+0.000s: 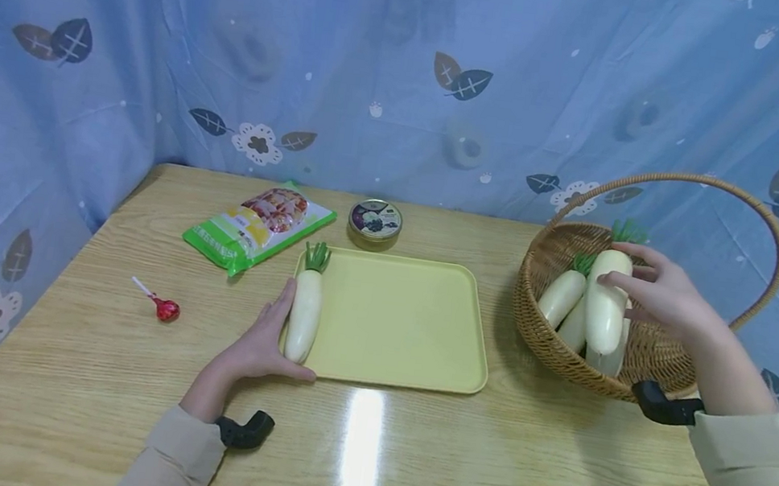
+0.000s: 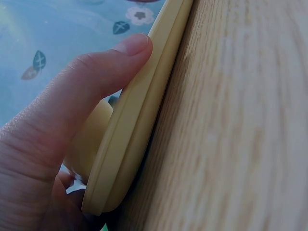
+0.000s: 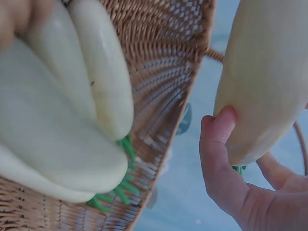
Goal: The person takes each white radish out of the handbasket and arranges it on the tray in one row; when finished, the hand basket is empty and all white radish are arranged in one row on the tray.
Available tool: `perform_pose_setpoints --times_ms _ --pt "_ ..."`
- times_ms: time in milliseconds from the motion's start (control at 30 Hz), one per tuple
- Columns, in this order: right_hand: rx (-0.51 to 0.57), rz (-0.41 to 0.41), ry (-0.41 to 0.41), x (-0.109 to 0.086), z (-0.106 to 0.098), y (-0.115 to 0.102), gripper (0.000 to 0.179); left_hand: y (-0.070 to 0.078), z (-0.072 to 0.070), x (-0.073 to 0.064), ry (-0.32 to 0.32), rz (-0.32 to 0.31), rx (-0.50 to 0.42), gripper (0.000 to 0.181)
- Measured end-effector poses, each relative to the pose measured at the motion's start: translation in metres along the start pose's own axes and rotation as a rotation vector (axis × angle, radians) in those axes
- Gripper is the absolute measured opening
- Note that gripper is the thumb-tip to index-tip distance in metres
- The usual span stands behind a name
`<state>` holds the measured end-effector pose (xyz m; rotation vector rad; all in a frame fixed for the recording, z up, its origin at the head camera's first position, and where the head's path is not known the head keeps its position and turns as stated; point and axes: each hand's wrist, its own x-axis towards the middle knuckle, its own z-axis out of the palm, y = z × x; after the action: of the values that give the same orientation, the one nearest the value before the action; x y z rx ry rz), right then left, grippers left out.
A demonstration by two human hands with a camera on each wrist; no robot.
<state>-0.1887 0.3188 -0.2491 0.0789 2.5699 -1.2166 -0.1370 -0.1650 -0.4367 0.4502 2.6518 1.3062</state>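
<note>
My right hand [image 1: 671, 294] holds a white radish [image 1: 605, 306] with a green top, fingers and thumb around its sides, over the wicker basket [image 1: 532, 329]. In the right wrist view this held radish [image 3: 269, 82] is apart from the several white radishes [image 3: 62, 120] lying in the basket. At the near left corner of the yellow tray [image 1: 394, 321], my left hand [image 1: 258, 348] rests against the rim, fingers straight along the left side. Its thumb [image 2: 108, 67] touches the tray's rim in the left wrist view. Another white radish [image 1: 304, 318] lies upright along the tray's left side, beside that hand.
Behind the tray are a green and white food packet [image 1: 260, 227] and a round tin [image 1: 375, 221]. A red lollipop [image 1: 166, 309] lies to the left. The basket's tall handle [image 1: 703, 181] arches over its right part. A blue curtain [image 1: 381, 72] borders the table.
</note>
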Motion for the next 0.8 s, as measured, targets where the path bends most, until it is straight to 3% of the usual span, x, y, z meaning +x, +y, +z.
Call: perform_pose_setpoints --times_ms 800 --pt "0.003 -0.152 0.034 -0.021 0.042 -0.033 0.074 0.000 0.000 -0.001 0.012 0.011 0.003 0.141"
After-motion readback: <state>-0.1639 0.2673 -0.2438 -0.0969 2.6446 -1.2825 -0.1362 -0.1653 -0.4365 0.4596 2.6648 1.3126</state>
